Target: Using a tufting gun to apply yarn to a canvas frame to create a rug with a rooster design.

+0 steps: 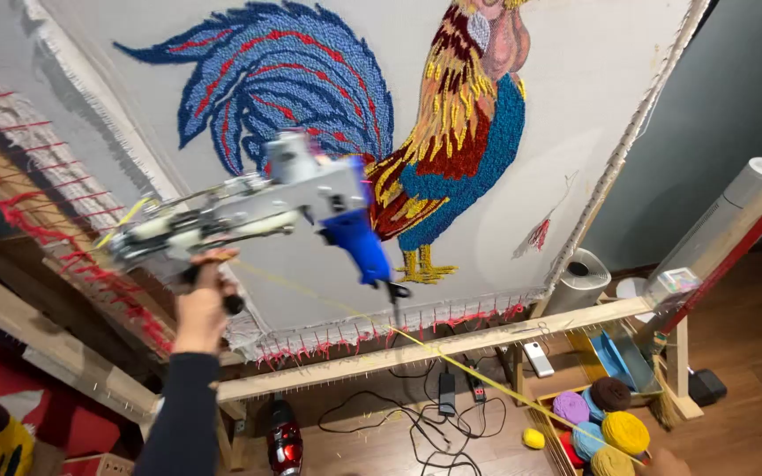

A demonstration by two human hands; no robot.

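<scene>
left hand (203, 304) clenched on tufting gun (257, 207) handle below rooster rug (381, 132); right hand unseen. risk: yellow yarn (451, 357) snagging on frame beam (451, 339), gun slipping.

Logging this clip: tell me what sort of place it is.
Probably a home rug-tufting workshop: a cloth stretched on a wooden frame bearing a tufted rooster, a tufting gun in the left hand, and yarn balls on the floor.

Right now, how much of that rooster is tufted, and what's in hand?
Done: the rooster shows filled blue tail, red and gold body, yellow feet. In hand: the left hand grips the tufting gun, held off the cloth, yellow yarn trailing. Left: bare cloth around the bird; its head is cut off by the frame. The right hand is barely visible.
</scene>
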